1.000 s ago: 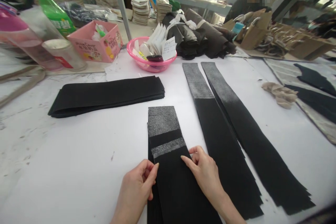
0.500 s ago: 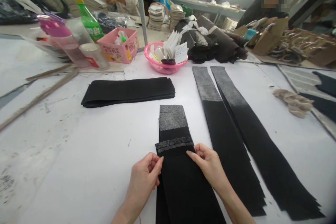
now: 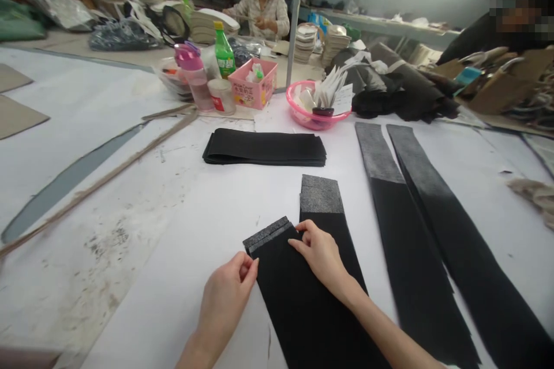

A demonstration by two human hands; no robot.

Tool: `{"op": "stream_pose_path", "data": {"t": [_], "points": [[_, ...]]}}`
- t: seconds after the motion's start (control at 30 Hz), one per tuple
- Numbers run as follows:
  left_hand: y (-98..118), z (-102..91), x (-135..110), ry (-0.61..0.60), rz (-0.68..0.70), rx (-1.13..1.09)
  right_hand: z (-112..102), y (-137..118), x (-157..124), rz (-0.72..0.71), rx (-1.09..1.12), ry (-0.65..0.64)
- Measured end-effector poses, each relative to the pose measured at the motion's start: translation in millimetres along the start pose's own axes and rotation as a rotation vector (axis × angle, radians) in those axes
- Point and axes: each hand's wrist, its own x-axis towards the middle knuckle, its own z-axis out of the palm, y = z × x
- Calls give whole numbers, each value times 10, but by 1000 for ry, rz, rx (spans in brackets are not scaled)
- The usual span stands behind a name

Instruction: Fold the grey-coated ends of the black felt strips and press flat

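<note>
Between my two hands is a black fabric strip (image 3: 298, 288) with grey speckled bands across its far end. My left hand (image 3: 229, 294) pinches its left edge near that end, thumb against fingers. On the opposite edge, my right hand (image 3: 320, 253) grips the strip between thumb and fingers. Partly underneath and to the right lies another black strip with a grey speckled end (image 3: 321, 193). Two long fanned stacks of black strips, a nearer stack (image 3: 402, 230) and an outer stack (image 3: 454, 225), stretch along the table at right. A folded black stack (image 3: 264, 148) lies crosswise beyond my hands.
Toward the back stand a pink basket (image 3: 318, 121) of paper slips, a pink box (image 3: 255, 92), a green bottle (image 3: 224, 52) and a purple-lidded jug (image 3: 197, 81). A metal pole (image 3: 295, 23) rises behind them. A beige cloth (image 3: 534, 193) lies far right. Other people sit beyond the table.
Both hands have shifted the held strip leftward off the strip beneath and turned it, so its far end now slants over the white table. The camera view has swung left.
</note>
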Motion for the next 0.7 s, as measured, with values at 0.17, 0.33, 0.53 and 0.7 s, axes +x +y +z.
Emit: {"op": "stream_pose_path", "data": {"t": [0.17, 0.33, 0.53, 0.7], "points": [[19, -22, 16, -6, 1, 145, -11, 11, -6, 6, 11, -4], [1, -34, 13, -30, -9, 156, -10, 31, 57, 25, -35, -67], [-21, -35, 33, -38, -22, 158, -2, -5, 121, 30, -163, -59], [-8, -54, 52, -36, -37, 125, -10, -64, 136, 11, -262, -83]]}}
